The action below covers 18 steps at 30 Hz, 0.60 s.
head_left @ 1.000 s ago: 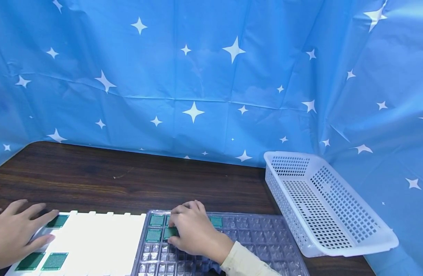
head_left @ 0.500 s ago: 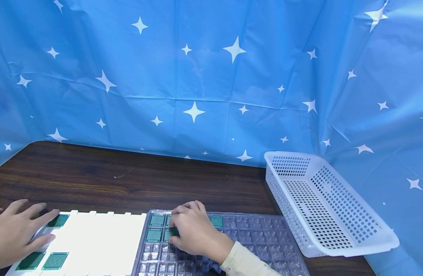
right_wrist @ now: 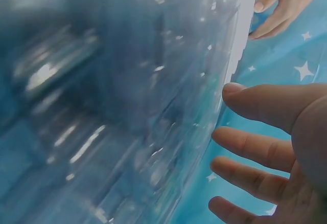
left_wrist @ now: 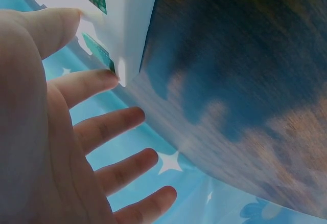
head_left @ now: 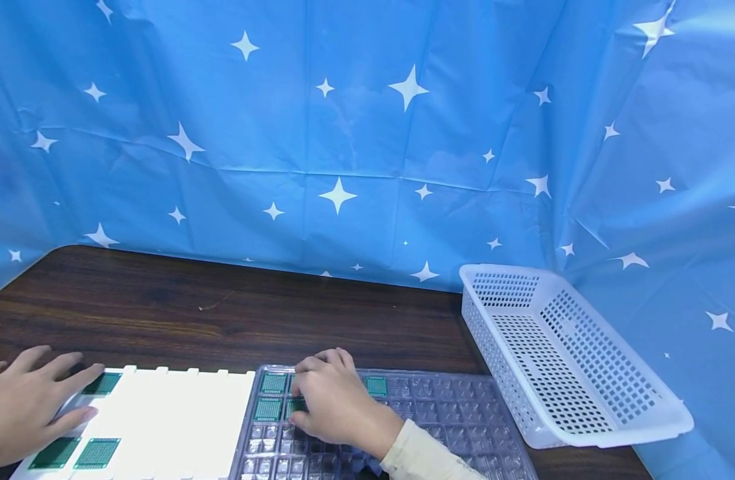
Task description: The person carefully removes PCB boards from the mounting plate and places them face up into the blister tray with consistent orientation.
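Observation:
My left hand (head_left: 34,407) lies spread at the left end of a bright white board (head_left: 175,420). Its index fingertip touches the edge beside a green circuit board (head_left: 102,384); the thumb rests on the white surface. Two more green circuit boards (head_left: 97,454) lie near its front. In the left wrist view the fingers (left_wrist: 120,127) are straight and apart. Over a clear plastic compartment tray (head_left: 457,413) is my right hand (head_left: 337,400), thumb and fingertips touching its cells. Several green circuit boards (head_left: 273,383) sit in the tray's left cells, some partly hidden by this hand. The right wrist view shows loosely extended fingers (right_wrist: 255,144).
A white perforated basket (head_left: 559,360) stands right of the tray, against it or very close. Dark wood table (head_left: 223,307) runs behind the board and tray. A blue curtain (head_left: 367,133) with white stars hangs along the back and right.
The right hand has shifted very slightly left over the tray, uncovering no new board. The left hand, the white board and the basket look unmoved.

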{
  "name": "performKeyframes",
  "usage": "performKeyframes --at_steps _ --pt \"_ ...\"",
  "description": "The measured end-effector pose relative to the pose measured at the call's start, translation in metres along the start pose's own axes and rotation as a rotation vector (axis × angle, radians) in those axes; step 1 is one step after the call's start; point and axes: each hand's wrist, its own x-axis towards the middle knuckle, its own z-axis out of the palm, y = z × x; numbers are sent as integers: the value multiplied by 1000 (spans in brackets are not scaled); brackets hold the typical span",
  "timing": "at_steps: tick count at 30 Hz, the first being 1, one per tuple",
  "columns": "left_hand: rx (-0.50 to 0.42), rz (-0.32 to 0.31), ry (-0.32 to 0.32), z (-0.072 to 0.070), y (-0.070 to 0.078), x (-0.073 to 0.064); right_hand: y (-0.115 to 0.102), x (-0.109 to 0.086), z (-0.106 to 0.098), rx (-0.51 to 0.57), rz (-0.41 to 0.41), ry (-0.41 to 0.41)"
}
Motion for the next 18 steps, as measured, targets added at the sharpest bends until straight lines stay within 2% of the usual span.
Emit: performKeyframes --at_steps 12,18 --pt "-5 2 -40 6 -3 4 -20 6 -6 -21 -63 22" --pt "-5 3 -35 7 -3 2 -34 11 -8 -35 -80 15"
